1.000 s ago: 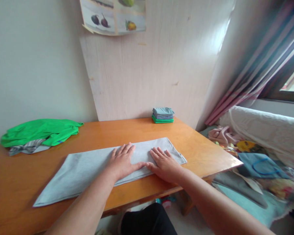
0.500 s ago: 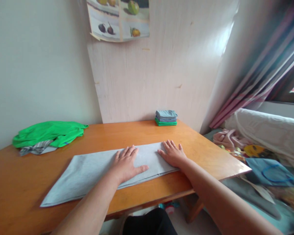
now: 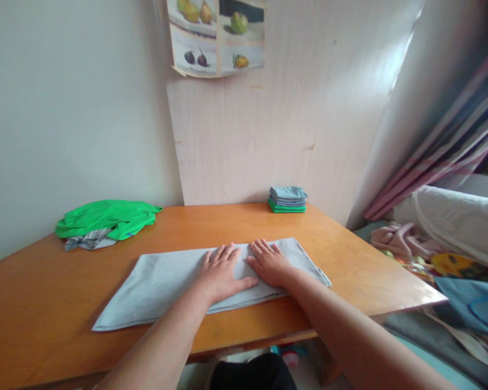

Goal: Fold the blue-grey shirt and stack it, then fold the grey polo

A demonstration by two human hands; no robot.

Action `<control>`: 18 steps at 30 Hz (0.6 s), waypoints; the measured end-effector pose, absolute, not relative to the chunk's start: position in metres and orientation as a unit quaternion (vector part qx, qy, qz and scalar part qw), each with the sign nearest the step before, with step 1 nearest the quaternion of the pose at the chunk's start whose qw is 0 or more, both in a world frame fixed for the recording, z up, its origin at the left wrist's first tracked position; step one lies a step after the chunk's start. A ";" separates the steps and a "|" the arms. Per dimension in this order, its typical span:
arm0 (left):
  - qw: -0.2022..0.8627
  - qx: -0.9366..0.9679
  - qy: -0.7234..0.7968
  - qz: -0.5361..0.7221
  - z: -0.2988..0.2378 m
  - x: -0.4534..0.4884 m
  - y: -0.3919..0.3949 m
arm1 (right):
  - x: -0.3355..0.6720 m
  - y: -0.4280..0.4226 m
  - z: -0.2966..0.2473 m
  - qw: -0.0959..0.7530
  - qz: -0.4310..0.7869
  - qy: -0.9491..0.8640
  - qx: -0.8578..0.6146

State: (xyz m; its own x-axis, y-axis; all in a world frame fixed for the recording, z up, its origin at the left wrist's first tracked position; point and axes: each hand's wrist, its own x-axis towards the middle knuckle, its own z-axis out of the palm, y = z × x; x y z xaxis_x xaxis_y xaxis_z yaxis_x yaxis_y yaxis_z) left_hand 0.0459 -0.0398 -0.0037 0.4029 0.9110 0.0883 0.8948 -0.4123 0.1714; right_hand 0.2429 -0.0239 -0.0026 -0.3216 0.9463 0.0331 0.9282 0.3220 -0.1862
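A light grey garment (image 3: 162,287), folded into a long flat strip, lies across the front of the wooden table. My left hand (image 3: 223,273) rests flat near its middle, fingers apart and thumb pointing right. Just to the right, my right hand (image 3: 270,262) presses flat on the same cloth, palm down with fingers stretched out. The strip's right end shows beyond my right hand, and its left end flares out wider. Parts of the cloth are hidden under my hands and left forearm.
A loose heap of bright green cloth (image 3: 109,216) lies on the table (image 3: 211,222) at the back left, over a striped grey piece (image 3: 89,239). A small stack of folded clothes (image 3: 288,199) stands at the back right. Bedding and other cloths lie right of the table.
My right hand has slid left along the garment, closer to my left hand, uncovering the strip's right end. The left hand stays on the cloth. The whole view has shifted slightly.
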 end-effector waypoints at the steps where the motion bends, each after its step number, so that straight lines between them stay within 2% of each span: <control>1: 0.047 0.836 0.539 0.086 -0.004 0.046 -0.040 | 0.243 -0.024 -0.004 0.064 0.069 -0.809 -0.580; 8: 0.052 0.837 0.537 0.087 -0.007 0.044 -0.038 | 0.236 -0.024 0.005 0.046 0.074 -0.798 -0.597; 13: 0.055 0.835 0.540 0.089 -0.009 0.043 -0.037 | 0.217 -0.020 0.008 0.110 0.076 -0.800 -0.585; 18: 0.067 0.832 0.545 0.078 -0.007 0.044 -0.037 | 0.214 -0.024 -0.002 0.083 0.072 -0.831 -0.545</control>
State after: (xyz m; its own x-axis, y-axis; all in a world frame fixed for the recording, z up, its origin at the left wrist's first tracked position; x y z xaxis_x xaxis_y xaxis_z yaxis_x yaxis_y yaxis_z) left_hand 0.0442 -0.0372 -0.0070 0.3941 0.9173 0.0571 0.8965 -0.3974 0.1960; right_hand 0.2144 -0.0239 -0.0020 -0.3916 0.9182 0.0598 0.8945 0.3951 -0.2093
